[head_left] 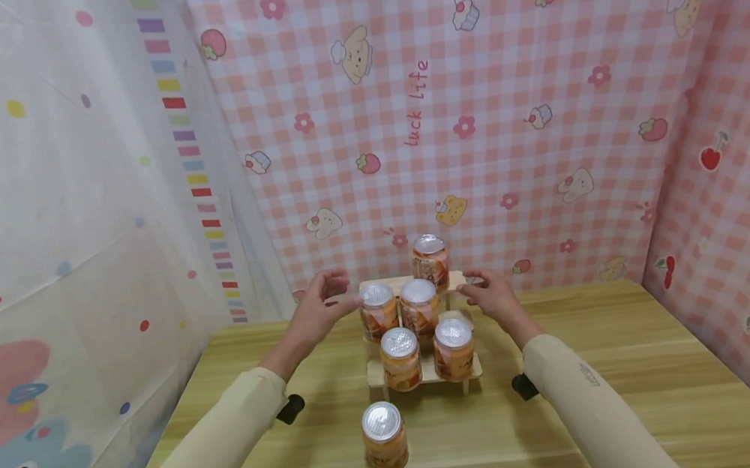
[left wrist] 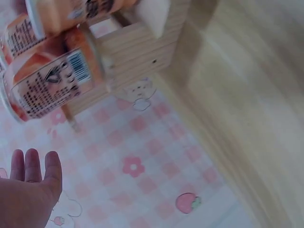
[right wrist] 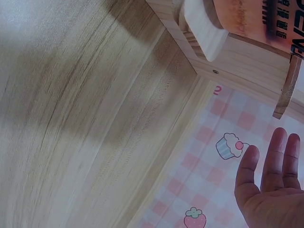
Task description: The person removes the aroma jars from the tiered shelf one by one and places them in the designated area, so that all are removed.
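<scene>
A small wooden tiered stand [head_left: 375, 373] holds several orange-labelled cans with silver lids. One can [head_left: 431, 266] is on the top tier, toward its right. Two stand side by side on the middle tier, the left one [head_left: 379, 316] nearest my left hand [head_left: 324, 303]. That hand is held beside the stand with fingers extended and nothing in it. On the bottom tier, a left can [head_left: 401, 363] and a right can [head_left: 454, 354] have a gap between them. My right hand [head_left: 495, 299], holding nothing, has its fingertips close to the top tier's right end.
Another can [head_left: 385, 444] stands upright on the wood-grain table [head_left: 586, 387], in front of the stand. Behind the table hangs a pink checked cloth [head_left: 531, 166]. A white patterned cloth [head_left: 86, 194] hangs on the left, and more pink cloth [head_left: 726, 215] on the right.
</scene>
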The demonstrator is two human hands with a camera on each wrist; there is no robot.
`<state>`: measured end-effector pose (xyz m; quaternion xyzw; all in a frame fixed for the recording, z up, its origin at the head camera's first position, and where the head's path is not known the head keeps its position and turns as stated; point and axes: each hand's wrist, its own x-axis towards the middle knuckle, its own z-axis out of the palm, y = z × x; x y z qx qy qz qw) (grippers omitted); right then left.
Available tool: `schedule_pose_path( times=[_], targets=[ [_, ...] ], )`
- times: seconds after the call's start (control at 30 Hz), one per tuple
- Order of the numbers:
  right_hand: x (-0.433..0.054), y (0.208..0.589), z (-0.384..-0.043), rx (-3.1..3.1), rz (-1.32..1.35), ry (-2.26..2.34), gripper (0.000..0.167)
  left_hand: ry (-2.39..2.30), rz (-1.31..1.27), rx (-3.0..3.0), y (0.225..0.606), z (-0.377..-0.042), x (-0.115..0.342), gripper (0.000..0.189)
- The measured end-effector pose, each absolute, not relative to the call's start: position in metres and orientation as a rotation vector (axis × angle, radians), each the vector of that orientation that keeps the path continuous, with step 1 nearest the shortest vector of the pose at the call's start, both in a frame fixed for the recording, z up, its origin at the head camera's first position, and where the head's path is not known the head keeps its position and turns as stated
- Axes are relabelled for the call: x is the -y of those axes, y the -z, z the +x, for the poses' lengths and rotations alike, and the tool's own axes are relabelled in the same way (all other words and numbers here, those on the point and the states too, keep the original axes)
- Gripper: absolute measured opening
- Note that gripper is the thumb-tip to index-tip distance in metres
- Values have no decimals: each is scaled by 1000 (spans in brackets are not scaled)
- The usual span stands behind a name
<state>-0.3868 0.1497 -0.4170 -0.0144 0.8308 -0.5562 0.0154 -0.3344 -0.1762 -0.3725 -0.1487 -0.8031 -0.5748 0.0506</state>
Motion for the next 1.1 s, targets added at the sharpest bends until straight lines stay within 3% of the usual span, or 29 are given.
schedule_pose_path(
  times=[0.5,1.1],
  targets=[
    [-149,417,-389,-2563,14,1753,49,1759,-409,2500,324,-376,134,80],
    [-149,418,-386,-2540,-11,1797,50,1728,-497,2617,324,-406,82,77]
  ],
)
